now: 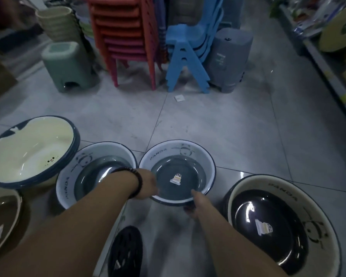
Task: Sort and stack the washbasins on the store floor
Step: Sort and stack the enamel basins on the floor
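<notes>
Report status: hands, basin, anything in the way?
Both gripping: left hand on left rim of grey panda basin, right hand on near rim. Just left: matching grey basin. Nothing visible between them.

I work from a single view, a wide-angle lens worn on the head; it faces forward and steeply down over the tiled floor (218, 124); both forearms enter from the bottom edge, so the left hand (146, 183) and right hand (196, 204) on the grey basin (188, 166) sit close, just below centre; the red chair stack (124, 37) stands farther off at the top edge; the shelf (326, 70) at right bows with the lens.
</notes>
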